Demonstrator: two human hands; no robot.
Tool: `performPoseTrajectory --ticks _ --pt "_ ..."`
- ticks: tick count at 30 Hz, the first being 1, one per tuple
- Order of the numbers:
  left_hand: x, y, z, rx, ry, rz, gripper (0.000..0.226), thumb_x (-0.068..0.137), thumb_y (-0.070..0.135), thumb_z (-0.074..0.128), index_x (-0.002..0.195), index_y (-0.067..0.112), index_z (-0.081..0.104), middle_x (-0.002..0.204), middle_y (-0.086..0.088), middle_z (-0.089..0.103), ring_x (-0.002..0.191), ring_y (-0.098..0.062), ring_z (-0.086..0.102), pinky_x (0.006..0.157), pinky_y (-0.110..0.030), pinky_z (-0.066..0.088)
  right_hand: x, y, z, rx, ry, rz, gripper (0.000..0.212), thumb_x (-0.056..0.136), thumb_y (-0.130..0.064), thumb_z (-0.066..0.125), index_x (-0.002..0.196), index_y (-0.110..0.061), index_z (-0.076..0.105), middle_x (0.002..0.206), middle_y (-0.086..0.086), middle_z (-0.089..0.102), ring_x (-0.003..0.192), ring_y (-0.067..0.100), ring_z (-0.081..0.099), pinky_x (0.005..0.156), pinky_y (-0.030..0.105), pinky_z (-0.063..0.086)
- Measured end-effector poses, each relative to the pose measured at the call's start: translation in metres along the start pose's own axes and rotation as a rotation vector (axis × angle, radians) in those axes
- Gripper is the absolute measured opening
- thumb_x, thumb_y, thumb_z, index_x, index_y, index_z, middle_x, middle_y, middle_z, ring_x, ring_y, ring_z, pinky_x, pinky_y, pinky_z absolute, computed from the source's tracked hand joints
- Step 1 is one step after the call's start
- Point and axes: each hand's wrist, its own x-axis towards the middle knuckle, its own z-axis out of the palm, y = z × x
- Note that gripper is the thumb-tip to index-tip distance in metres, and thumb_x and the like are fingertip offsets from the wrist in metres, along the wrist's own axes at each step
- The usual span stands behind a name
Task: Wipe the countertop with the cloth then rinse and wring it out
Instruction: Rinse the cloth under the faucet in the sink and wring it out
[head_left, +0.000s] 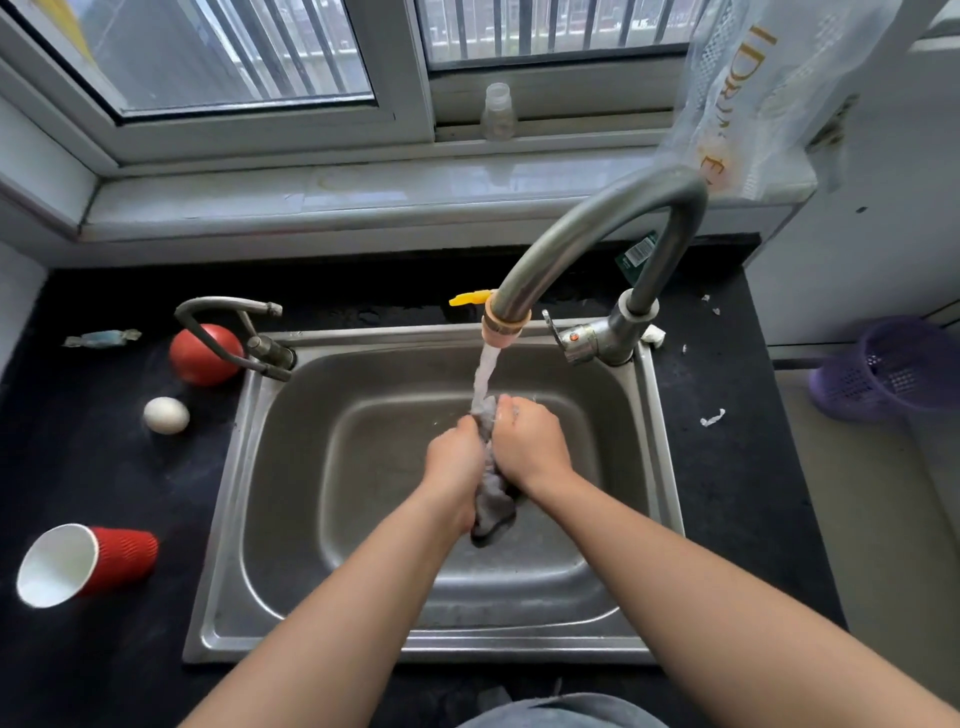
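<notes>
A grey cloth (493, 506) is bunched between both my hands over the steel sink (244, 467). My left hand (457, 457) grips it from the left and my right hand (527, 441) from the right, fingers closed around it. Water runs from the tall curved faucet (597, 223) onto the cloth's top end, and the lower end hangs below my wrists. The black countertop (93, 467) surrounds the sink.
Left of the sink lie a red paper cup (88, 564) on its side, a white egg (166, 414), a tomato (205, 354) and a wrapped candy (101, 338). A small second tap (234, 332) stands at the sink's back-left corner. A purple basket (893, 369) sits at right; paper scraps dot the right counter.
</notes>
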Motion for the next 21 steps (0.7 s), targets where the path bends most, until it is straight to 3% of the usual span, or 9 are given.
performPoseTrajectory --ticks 2,4,6,8,9,11,14,18,21 --pt "0.001 0.01 -0.006 0.011 0.012 -0.018 0.018 0.084 0.021 0.06 0.071 0.009 0.065 0.044 -0.002 0.057 0.04 -0.019 0.049 0.049 -0.023 0.04 -0.01 -0.005 0.005 0.001 -0.034 -0.072 0.03 0.095 -0.027 0.036 0.087 -0.012 0.061 0.103 0.016 0.067 0.098 0.036 0.058 0.077 0.037 0.043" --pt "0.004 0.015 -0.011 -0.028 0.015 -0.03 0.021 0.084 0.028 0.06 0.07 0.012 0.063 0.044 -0.003 0.057 0.037 -0.018 0.049 0.045 -0.021 0.04 -0.012 -0.01 0.004 -0.053 -0.096 -0.092 0.028 0.093 -0.031 0.037 0.095 -0.017 0.061 0.107 0.012 0.066 0.099 0.036 0.058 0.078 0.038 0.045" --pt "0.007 0.014 -0.011 -0.03 -0.041 -0.013 0.03 0.084 0.037 0.059 0.088 0.009 0.068 0.068 -0.011 0.069 0.054 -0.025 0.063 0.059 -0.032 0.055 0.004 -0.01 -0.005 -0.137 -0.134 -0.042 0.028 0.092 -0.035 0.034 0.095 -0.019 0.057 0.111 0.012 0.064 0.102 0.035 0.057 0.078 0.038 0.043" --pt "0.007 0.015 -0.008 -0.021 -0.089 0.051 0.041 0.087 0.037 0.056 0.111 0.004 0.063 0.1 -0.019 0.07 0.084 -0.033 0.068 0.082 -0.045 0.056 0.02 -0.011 -0.018 -0.098 -0.196 -0.003 0.026 0.092 -0.036 0.034 0.104 -0.021 0.052 0.117 0.01 0.061 0.107 0.033 0.055 0.083 0.038 0.041" --pt "0.005 0.017 -0.008 -0.007 -0.098 0.099 0.039 0.091 0.034 0.053 0.113 0.002 0.06 0.104 -0.022 0.068 0.087 -0.034 0.067 0.079 -0.044 0.056 0.026 -0.011 -0.023 -0.057 -0.228 -0.015 0.03 0.093 -0.036 0.036 0.116 -0.022 0.05 0.124 0.009 0.058 0.113 0.03 0.053 0.087 0.037 0.04" --pt "0.003 0.022 -0.008 0.052 -0.105 0.229 0.028 0.094 0.031 0.05 0.107 0.006 0.056 0.103 -0.023 0.066 0.085 -0.031 0.066 0.071 -0.039 0.055 0.034 -0.014 -0.033 -0.023 -0.252 -0.073 0.046 0.094 -0.041 0.041 0.137 -0.024 0.038 0.138 0.006 0.049 0.125 0.026 0.047 0.097 0.036 0.037" --pt "-0.004 0.027 -0.011 0.175 -0.078 0.367 0.006 0.093 0.028 0.054 0.097 0.025 0.05 0.104 -0.012 0.064 0.099 -0.031 0.063 0.089 -0.05 0.052 0.041 -0.012 -0.043 -0.046 -0.214 -0.117 0.063 0.089 -0.048 0.05 0.142 -0.021 0.03 0.145 0.006 0.042 0.131 0.023 0.041 0.103 0.036 0.036" --pt "-0.017 0.027 -0.011 0.366 -0.072 0.597 0.022 0.091 0.011 0.054 0.108 0.026 0.05 0.107 -0.001 0.061 0.102 -0.02 0.06 0.094 -0.044 0.049 0.042 -0.004 -0.055 0.003 -0.176 -0.091 0.081 0.084 -0.05 0.058 0.148 -0.022 0.018 0.142 0.001 0.043 0.128 0.018 0.043 0.106 0.036 0.036" --pt "-0.02 0.023 -0.011 0.396 -0.048 0.688 0.029 0.09 0.005 0.054 0.108 0.027 0.052 0.118 0.0 0.059 0.107 -0.015 0.057 0.097 -0.041 0.048 0.042 -0.001 -0.063 0.096 -0.136 -0.106 0.079 0.088 -0.041 0.058 0.15 -0.022 0.013 0.146 -0.005 0.041 0.132 0.015 0.038 0.107 0.031 0.031"
